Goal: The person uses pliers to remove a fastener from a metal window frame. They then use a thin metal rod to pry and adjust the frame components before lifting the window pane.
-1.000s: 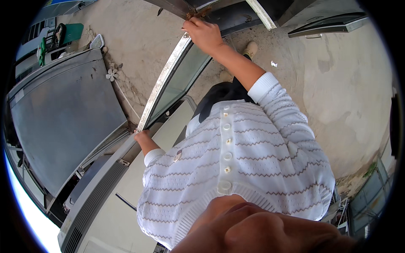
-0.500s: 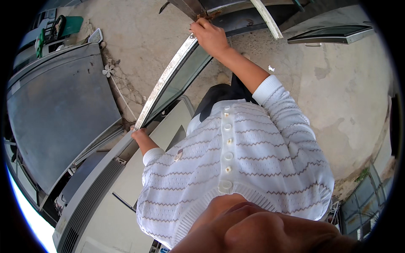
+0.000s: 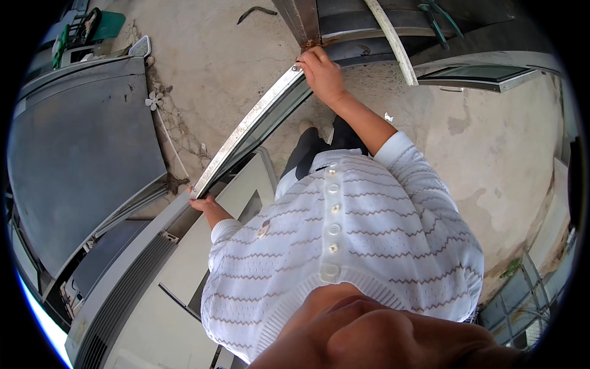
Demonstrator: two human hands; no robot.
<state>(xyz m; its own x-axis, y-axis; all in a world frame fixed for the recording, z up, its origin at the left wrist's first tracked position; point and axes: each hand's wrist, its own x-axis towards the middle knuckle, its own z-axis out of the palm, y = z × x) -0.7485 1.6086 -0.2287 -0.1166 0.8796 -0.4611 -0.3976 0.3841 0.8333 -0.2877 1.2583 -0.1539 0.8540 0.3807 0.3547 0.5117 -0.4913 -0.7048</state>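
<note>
A glass panel in a worn, silvery metal frame [image 3: 249, 126] spans the space between my two hands. Its long edge faces up, and a thin strip of the glass [image 3: 270, 122] shows beside it. At the far end, my right hand [image 3: 322, 77] is closed around the frame corner, close to a rusty brown metal post [image 3: 301, 24]. My left hand [image 3: 206, 202] grips the near-left end, fingers partly hidden by the frame. That end lies close to a pale, louvred appliance casing [image 3: 147, 264].
A large dark grey panel [image 3: 83, 154] stands on the left, with a small white fan blade [image 3: 153, 101] beside it. A pale strip [image 3: 393, 43] slants down at the top. Another framed glass pane [image 3: 479, 79] lies at the upper right. Cracked concrete floor [image 3: 209, 43] surrounds these.
My view has shifted slightly. The panel has turned more edge-on, so less glass shows. Both hands keep hold of its ends, the right one appearing lower and further right.
</note>
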